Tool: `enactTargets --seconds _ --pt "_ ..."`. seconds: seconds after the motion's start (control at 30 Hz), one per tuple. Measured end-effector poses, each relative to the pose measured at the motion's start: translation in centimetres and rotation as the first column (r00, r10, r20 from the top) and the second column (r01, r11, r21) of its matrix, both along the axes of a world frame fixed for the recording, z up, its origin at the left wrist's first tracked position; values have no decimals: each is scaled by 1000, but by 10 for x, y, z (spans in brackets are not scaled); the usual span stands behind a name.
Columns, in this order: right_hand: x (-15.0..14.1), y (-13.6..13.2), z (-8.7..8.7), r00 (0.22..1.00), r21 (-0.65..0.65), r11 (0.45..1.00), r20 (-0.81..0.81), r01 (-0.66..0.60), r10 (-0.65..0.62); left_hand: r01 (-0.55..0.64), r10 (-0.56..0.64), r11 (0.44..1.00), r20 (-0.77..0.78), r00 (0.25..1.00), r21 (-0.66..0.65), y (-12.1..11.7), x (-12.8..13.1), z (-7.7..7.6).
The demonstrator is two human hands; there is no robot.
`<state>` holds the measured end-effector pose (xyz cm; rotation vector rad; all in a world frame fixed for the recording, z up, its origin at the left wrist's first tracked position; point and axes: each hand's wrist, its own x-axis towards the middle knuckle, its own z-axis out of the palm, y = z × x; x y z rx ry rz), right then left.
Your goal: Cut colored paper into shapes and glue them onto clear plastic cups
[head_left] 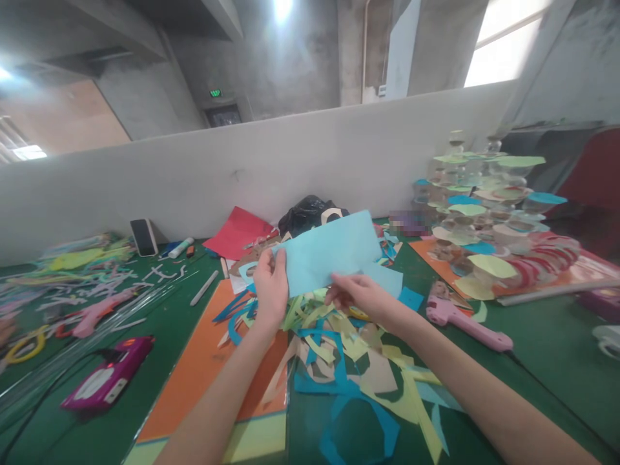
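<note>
A light blue sheet of paper [329,248] is held up in front of me above the table, tilted with its right side higher. My left hand [272,281] is closed on its left end, thumb in front. My right hand [356,296] has its fingers curled and pinches the paper's lower edge. Another light blue piece [385,279] shows behind the right hand; whether it joins the sheet I cannot tell. Below both hands lies a heap of paper offcuts [339,361] in blue, yellow-green and cream. Something yellow [359,315] is partly hidden under my right hand.
A pink glue gun [469,326] with a cord lies right. A tiered stack of clear cups and paper discs [475,206] stands behind it. Left are another pink glue gun [99,312], a magenta box [111,374], yellow-handled scissors [26,345] and an upright phone [144,237].
</note>
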<state>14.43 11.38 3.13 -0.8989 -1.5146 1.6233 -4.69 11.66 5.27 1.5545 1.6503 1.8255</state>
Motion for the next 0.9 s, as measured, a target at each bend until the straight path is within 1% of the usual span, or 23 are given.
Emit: enactTargets --seconds 0.07,0.13,0.23,0.3,0.47,0.53,0.6,0.73,0.83,0.9 --pt "2 7 -3 983 -47 990 -121 130 -135 -1 1 1000 11 1000 0 2 -1 -2" --pt "3 11 -5 956 -75 974 -187 216 -226 -7 7 1000 17 1000 -4 6 -4 -5" --pt "3 14 -4 915 -96 947 -243 307 -322 -17 18 1000 27 999 -3 12 -9 -10" --pt "6 16 -2 871 -107 918 -288 383 -397 -31 31 1000 29 999 5 17 -14 -13" --pt "32 26 4 770 -82 836 -351 542 -533 -3 3 1000 -4 1000 -19 28 -32 -18" --pt "42 28 6 748 -53 805 -338 591 -572 -26 26 999 -19 999 -23 32 -39 -20" --pt "45 27 7 752 -10 786 -283 619 -595 -62 62 998 -17 998 -25 34 -44 -22" --pt "30 22 2 818 36 818 -68 574 -571 -59 60 997 24 998 -45 36 -44 -26" --pt "16 23 -10 811 40 810 -10 584 -585 -44 47 997 58 997 -59 35 -39 -27" --pt "12 26 -17 823 8 823 9 567 -567 -48 52 997 78 996 -58 33 -35 -26"
